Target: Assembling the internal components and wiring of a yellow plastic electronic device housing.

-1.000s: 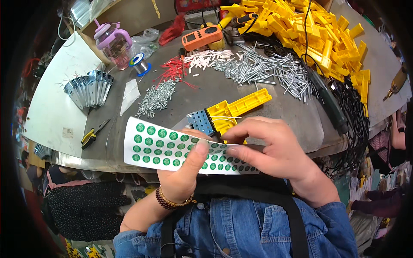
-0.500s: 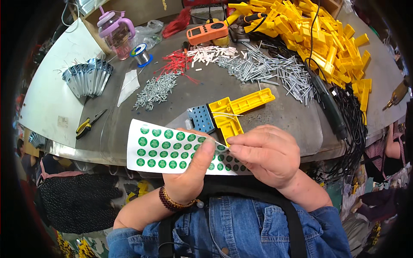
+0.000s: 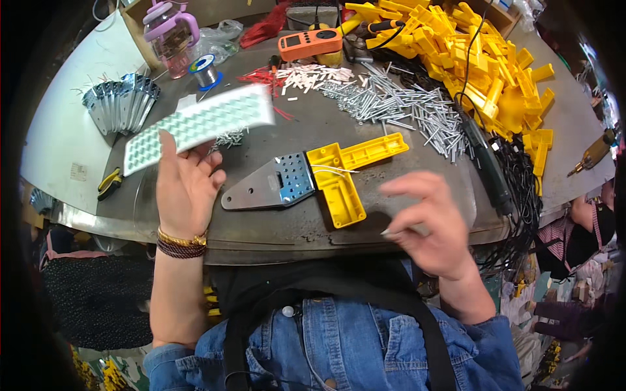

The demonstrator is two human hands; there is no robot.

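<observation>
My left hand (image 3: 186, 189), palm up, grips a white sheet of round green stickers (image 3: 195, 127) at its near edge, the thumb over it. Motion blurs the sheet, which is tilted above the left of the bench. To the right, my right hand (image 3: 433, 225) hovers with thumb and forefinger apart and the other fingers curled; whether a small sticker clings to a fingertip I cannot make out. Between my hands lies a yellow plastic handle half (image 3: 342, 202), two white wires across it. Joined to its left side is a pointed metal plate (image 3: 257, 186) with a perforated bluish end.
Yellow handle parts (image 3: 482, 72) are heaped at the back right, beside long screws (image 3: 417, 107) and black cables (image 3: 521, 195). An orange meter (image 3: 310, 43), solder spool (image 3: 205, 70) and pink-lidded jug (image 3: 171, 39) stand at the back. Metal plates (image 3: 120, 101) and pliers (image 3: 109, 184) lie left.
My hands have moved apart. The left has carried the sticker sheet left and away from me, uncovering the metal plate. My right hand has let go of the sheet and shifted right.
</observation>
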